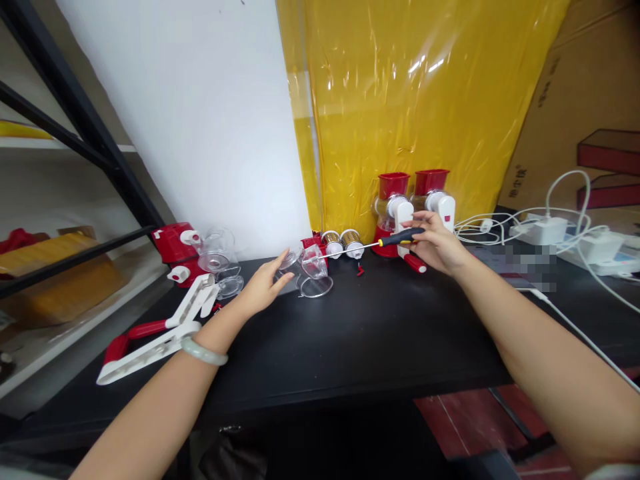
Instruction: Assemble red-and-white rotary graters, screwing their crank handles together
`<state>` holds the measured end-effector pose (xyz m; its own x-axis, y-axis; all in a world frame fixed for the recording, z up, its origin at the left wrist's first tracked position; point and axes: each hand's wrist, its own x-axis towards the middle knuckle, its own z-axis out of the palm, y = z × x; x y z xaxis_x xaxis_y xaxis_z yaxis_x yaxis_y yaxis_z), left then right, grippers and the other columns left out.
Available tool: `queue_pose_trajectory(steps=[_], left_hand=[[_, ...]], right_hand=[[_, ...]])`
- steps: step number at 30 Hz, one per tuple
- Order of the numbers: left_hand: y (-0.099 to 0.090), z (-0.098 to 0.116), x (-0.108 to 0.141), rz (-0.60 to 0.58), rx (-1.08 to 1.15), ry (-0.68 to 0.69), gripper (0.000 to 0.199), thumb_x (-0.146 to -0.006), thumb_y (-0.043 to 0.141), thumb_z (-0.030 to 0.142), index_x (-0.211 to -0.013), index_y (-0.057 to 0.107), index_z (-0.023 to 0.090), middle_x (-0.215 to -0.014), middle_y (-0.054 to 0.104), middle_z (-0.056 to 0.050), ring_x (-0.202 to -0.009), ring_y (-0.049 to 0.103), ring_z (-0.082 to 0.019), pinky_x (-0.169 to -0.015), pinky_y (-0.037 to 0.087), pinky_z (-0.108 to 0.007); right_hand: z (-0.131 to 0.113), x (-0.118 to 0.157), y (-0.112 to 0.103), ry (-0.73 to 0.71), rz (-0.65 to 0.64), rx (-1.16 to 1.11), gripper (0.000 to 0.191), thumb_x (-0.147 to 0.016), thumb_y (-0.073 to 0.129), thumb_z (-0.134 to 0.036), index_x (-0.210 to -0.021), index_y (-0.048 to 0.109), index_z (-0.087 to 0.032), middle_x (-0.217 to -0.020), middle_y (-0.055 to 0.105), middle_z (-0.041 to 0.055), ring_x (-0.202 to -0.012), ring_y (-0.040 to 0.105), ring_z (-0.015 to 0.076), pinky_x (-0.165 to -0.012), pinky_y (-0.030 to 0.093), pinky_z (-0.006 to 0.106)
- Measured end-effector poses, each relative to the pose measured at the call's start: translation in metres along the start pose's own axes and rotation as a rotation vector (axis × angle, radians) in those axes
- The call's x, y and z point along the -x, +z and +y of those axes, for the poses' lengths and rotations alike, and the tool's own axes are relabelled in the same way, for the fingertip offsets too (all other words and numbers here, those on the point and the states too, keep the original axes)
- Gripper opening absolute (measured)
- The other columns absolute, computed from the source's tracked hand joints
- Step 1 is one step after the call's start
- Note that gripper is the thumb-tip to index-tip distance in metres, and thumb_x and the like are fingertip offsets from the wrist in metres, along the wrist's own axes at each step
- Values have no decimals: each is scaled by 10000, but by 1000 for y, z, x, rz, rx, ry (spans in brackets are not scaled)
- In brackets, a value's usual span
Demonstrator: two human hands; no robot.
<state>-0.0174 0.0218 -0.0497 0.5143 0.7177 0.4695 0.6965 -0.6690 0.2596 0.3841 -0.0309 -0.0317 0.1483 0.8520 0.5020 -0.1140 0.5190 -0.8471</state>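
My right hand (433, 241) is closed around the black and yellow handle of a screwdriver (400, 237). Its long metal shaft points left, and the tip meets a clear plastic grater housing (314, 262) lying on its side; whether it sits in a screw cannot be told. My left hand (264, 285), with a pale bangle on the wrist, has its thumb and index finger around the left end of that housing. Behind the shaft stand two metal grater drums (353, 244) with white ends. A small red clip (360, 270) lies in front of them.
Two rotary graters (393, 190) with red hoppers stand against the yellow-wrapped panel. At left lie red bases (177, 252), clear housings (220, 257) and white crank handles (150, 357) with red grips. White chargers (547, 230) and cables spread over the right side of the black table (360, 340).
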Motion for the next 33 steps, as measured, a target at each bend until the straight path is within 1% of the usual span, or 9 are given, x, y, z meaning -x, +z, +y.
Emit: queue_pose_trajectory(steps=[3, 8, 15, 18, 21, 25, 28, 31, 33], left_hand=[[-1, 1, 0, -3, -1, -16, 686, -938, 415, 516, -1502, 298, 143, -1437, 493, -165, -1210, 555, -287, -1037, 412, -452], [-3, 5, 0, -9, -6, -27, 700, -934, 407, 535, -1502, 299, 141, -1442, 490, -159, -1192, 567, -289, -1015, 435, -448], [-1, 2, 1, 2, 0, -16, 694, -935, 402, 537, -1503, 295, 151, -1464, 467, -149, -1298, 493, -286, -1084, 368, -462], [-1, 1, 1, 4, 1, -5, 693, -935, 402, 539, -1504, 294, 158, -1467, 464, -148, -1288, 500, -287, -1074, 380, -458], [-1, 1, 0, -3, -2, 7, 701, -932, 408, 547, -1507, 289, 164, -1472, 458, -144, -1277, 508, -287, -1066, 390, -446], [-1, 1, 0, -4, -3, -2, 708, -932, 407, 548, -1508, 284, 155, -1465, 466, -147, -1290, 497, -283, -1077, 377, -436], [-1, 0, 0, -5, -4, -10, 704, -936, 399, 544, -1505, 289, 146, -1455, 477, -154, -1279, 506, -284, -1070, 384, -434], [-1, 0, 1, 0, -8, 1, 702, -936, 402, 544, -1505, 291, 147, -1459, 471, -153, -1284, 501, -286, -1075, 378, -438], [-1, 0, 1, 2, -7, 14, 699, -937, 406, 540, -1507, 287, 154, -1465, 465, -151, -1289, 494, -286, -1082, 369, -444]], right_hand=[[0, 1, -2, -3, -32, 43, 476, -642, 778, -346, -991, 455, -316, -963, 634, -29, -836, 672, 165, -755, 585, 383], [6, -1, -6, 96, 34, 331, 366, -820, 557, -614, -839, 464, -260, -546, 538, -51, -347, 487, 116, -317, 385, 234], [0, 0, 1, -14, -22, 50, 347, -732, 698, -451, -964, 492, -297, -1017, 664, -6, -932, 668, 188, -723, 587, 381], [-5, 2, -1, -18, -22, 229, 338, -756, 679, -532, -906, 555, -256, -780, 667, -4, -662, 669, 165, -572, 556, 307], [-4, 2, -4, 57, 19, 410, 435, -825, 524, -653, -830, 582, -222, -509, 539, -26, -341, 475, 115, -333, 375, 243], [0, 0, -2, 18, 55, 112, 304, -773, 656, -509, -928, 524, -283, -755, 634, -26, -630, 644, 147, -529, 546, 286], [0, 1, 2, -40, 10, -28, 475, -652, 782, -347, -1003, 462, -329, -972, 646, -49, -834, 675, 145, -747, 582, 351], [0, 3, 2, 2, 50, 135, 382, -724, 732, -437, -967, 474, -294, -804, 636, -38, -611, 651, 137, -573, 572, 311], [0, 4, 0, 67, 62, 316, 309, -805, 621, -528, -911, 504, -262, -621, 574, -37, -409, 544, 124, -359, 449, 250]])
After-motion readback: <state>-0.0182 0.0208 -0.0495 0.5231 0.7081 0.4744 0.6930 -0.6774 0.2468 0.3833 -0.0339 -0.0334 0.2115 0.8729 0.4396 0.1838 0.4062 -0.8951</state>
